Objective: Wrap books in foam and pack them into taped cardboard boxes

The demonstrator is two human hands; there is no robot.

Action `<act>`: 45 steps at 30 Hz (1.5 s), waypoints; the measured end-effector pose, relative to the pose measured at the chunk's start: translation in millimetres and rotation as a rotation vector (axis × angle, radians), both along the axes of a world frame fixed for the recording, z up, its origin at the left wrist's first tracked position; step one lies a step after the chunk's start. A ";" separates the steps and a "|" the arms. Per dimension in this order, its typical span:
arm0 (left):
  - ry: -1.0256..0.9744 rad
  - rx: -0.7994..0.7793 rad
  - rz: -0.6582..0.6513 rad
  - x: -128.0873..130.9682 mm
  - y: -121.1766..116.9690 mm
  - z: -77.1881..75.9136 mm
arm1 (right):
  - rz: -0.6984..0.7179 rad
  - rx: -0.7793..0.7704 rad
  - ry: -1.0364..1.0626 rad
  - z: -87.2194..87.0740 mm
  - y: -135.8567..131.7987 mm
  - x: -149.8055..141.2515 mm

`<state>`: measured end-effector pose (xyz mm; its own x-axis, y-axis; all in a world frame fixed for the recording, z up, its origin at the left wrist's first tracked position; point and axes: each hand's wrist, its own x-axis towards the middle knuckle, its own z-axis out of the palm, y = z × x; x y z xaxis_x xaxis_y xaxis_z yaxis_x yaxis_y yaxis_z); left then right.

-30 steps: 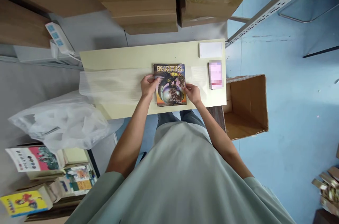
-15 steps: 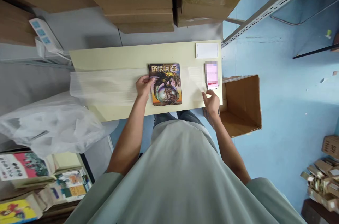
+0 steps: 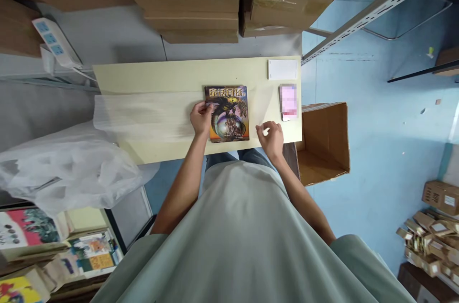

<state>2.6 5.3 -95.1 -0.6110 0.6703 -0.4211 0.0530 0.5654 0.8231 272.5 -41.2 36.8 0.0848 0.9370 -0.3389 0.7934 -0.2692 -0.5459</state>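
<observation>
A book (image 3: 229, 119) with a dragon and a glassy ball on its cover lies face up on a thin translucent plastic sheet (image 3: 147, 114). My left hand (image 3: 201, 117) is closed at the book's left edge, thumb on the cover. To the right of the book, my right hand (image 3: 270, 139) has thumb and forefinger drawn together at the sheet's right end, which looks lifted and slanted; the film is faint there. Both rest over a pale yellow tabletop (image 3: 172, 76).
A phone (image 3: 289, 101) and a white card-like pad (image 3: 282, 70) lie at the right end. Beside the table stands an open cardboard box (image 3: 324, 145). A plastic bag (image 3: 71, 169) bulges at left, above stacked books (image 3: 95, 250). Cartons (image 3: 193, 6) fill the back, near a power strip (image 3: 57, 44).
My right hand has moved left, from near the phone toward the book, and its fingers have closed. My left hand stays at the book's edge; the view has shifted slightly.
</observation>
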 end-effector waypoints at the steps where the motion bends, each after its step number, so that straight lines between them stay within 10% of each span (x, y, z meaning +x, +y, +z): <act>1: 0.053 -0.006 -0.026 -0.3 -1.6 -0.8 | 0.058 0.035 0.016 -0.3 1.0 -9.6; 14: 0.372 0.030 -0.289 43.8 -72.3 38.8 | 0.476 -0.046 0.287 -86.0 -1.3 -89.7; 23: 0.425 -0.014 -0.389 57.8 -81.3 41.3 | 0.480 0.035 0.394 -83.3 52.8 -28.1; 32: 0.376 -0.030 -0.452 48.4 -81.9 45.0 | 0.523 0.102 0.170 -88.4 87.2 -46.3; 45: 0.489 -0.351 -0.316 137.2 -56.0 59.8 | 0.597 0.054 0.306 -87.7 96.8 -55.5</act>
<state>139.8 -50.7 -35.3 -0.5839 0.7219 -0.3714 0.5787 0.6910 0.4332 217.0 55.6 -50.9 -0.5456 0.8097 -0.2161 0.6047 0.2019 -0.7705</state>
